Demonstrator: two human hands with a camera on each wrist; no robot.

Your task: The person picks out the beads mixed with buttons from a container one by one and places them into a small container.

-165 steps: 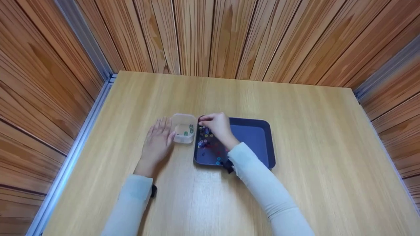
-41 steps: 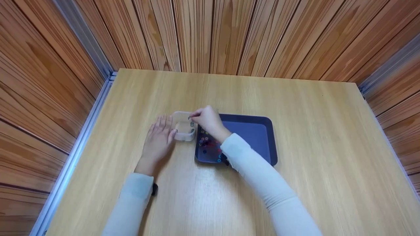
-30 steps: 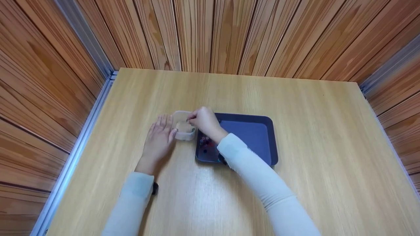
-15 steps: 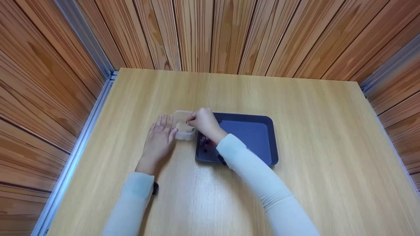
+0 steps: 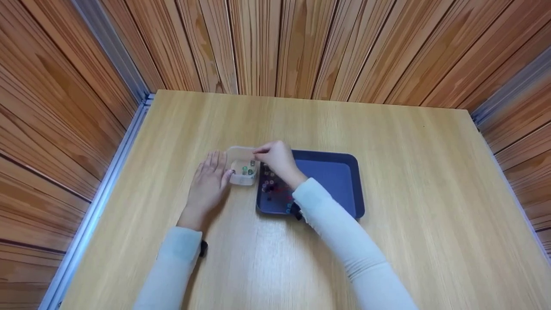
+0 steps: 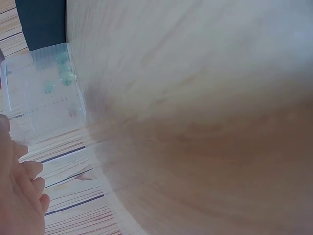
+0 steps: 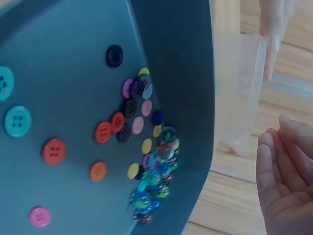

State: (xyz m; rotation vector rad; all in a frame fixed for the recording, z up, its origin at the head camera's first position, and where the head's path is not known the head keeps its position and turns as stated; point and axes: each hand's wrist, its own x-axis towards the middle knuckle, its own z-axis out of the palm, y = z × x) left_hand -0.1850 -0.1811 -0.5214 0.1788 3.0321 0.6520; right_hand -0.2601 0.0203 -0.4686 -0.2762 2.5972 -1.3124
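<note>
Buttons (image 7: 146,147) in your tray (image 5: 340,181) look tiny, slick; pinch edges; right hand (image 5: 275,157) seems empty, left hand (image 5: 208,183) flat against container (image 5: 242,172).

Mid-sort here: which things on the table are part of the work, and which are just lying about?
In use: clear container, steadied by left hand; dark tray of buttons and beads; right hand over the container's edge.

Idle: the table and wooden walls only.

- The table's (image 5: 387,267) far half and right edge are open for passing.
- The clear container (image 5: 242,172) and dark tray (image 5: 340,161) block the middle.
- The left hand (image 5: 207,186) closes off the container's left side.
- Wooden walls (image 5: 301,47) bound the far and side edges.
</note>
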